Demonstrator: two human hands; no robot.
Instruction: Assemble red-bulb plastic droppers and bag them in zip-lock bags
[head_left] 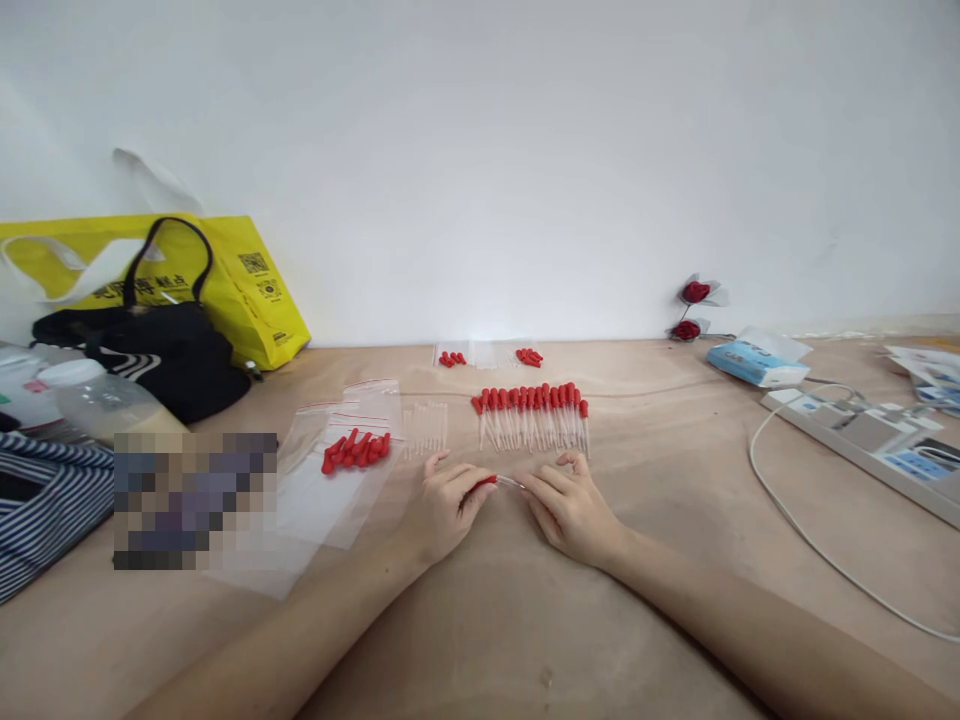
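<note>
Between my two hands lies one dropper: a red rubber bulb (486,480) and a clear glass tube (510,482). My left hand (448,505) pinches the bulb end. At the other end, the fingers of my right hand (568,505) close on the tube. Just beyond my hands is a row of droppers (532,405), red bulbs pointing away from me. Left of that row lie several bare glass tubes (427,428). A heap of loose red bulbs (356,450) rests on clear zip bags (319,505) farther left.
Smaller bags with red bulbs (529,357) lie by the wall. At left stand a yellow paper bag (270,290), a black bag (172,360) and a bottle (105,400). On the right are a tissue pack (757,360), a power strip (870,440), its cable (780,510) and red artificial roses (686,329).
</note>
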